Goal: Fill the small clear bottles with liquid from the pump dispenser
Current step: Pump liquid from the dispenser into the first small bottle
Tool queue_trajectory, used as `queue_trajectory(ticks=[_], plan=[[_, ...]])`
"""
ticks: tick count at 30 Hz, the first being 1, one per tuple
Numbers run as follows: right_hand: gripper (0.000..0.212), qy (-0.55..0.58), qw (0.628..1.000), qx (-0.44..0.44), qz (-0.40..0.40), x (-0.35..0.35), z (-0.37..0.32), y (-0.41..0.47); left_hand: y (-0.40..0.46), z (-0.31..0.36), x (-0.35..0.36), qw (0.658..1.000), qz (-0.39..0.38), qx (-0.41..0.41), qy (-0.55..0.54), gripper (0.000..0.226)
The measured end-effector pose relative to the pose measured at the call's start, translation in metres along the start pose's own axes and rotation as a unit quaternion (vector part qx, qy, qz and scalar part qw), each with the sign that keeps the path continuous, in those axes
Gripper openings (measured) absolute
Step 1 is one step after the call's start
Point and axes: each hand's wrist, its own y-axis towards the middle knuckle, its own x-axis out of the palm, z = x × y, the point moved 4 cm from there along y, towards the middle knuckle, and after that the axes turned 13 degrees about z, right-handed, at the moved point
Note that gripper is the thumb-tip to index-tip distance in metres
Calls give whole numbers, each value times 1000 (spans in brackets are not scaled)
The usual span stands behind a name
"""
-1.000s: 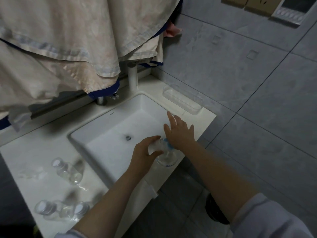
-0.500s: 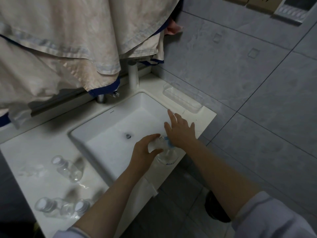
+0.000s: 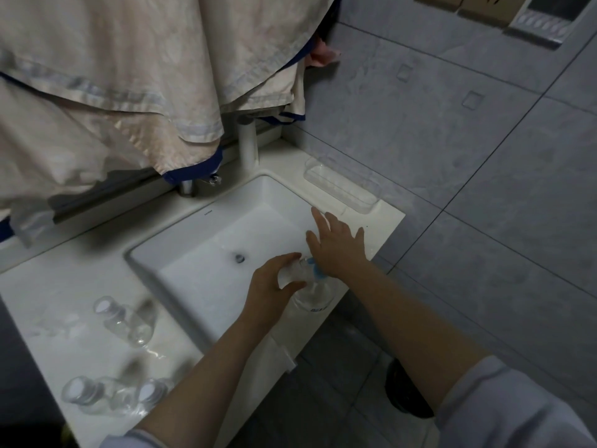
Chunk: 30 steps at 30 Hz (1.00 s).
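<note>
At the front right corner of the sink, the left hand (image 3: 269, 284) is curling its fingers and thumb round a small clear bottle (image 3: 292, 274), gripping it and holding it up against the blue nozzle of the pump dispenser (image 3: 313, 291). Just beside it, the right hand (image 3: 339, 247) is lying palm down over the top of the pump, its fingers straight and spread apart, reaching out above the sink's edge; whether the palm is pressing the pump head cannot be told, since the hand is hiding it. Both forearms are stretching forward and upward in the view from the lower edge, bare to the pale sleeves at the elbows, the left one crossing the counter's front edge and the right one passing over the grey floor tiles. Below the hands, the dispenser's round clear body is standing on the narrow strip of white counter (image 3: 97, 350) at the basin's (image 3: 210, 253) front right. Well apart, on the counter left of the basin, three more clear bottles are lying on their sides: one alone (image 3: 124, 320) and a pair (image 3: 109, 394) nearer the front, touching each other. Behind the basin, pale cloth (image 3: 129, 76) is hanging over the tap (image 3: 187, 187), and a clear tray (image 3: 342, 185) is sitting by the wall.
</note>
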Motion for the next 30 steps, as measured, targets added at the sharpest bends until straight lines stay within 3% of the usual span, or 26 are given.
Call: queue_trajectory(ticks=[18,30], plan=[[58,-2,999,5,-40,10,-1,-5,-5,-3,5,1000,2,-2,-14,47],[56,0,1000,5,-26,6,-1,-5,-2,-3,5,1000,11,4,-24,48]])
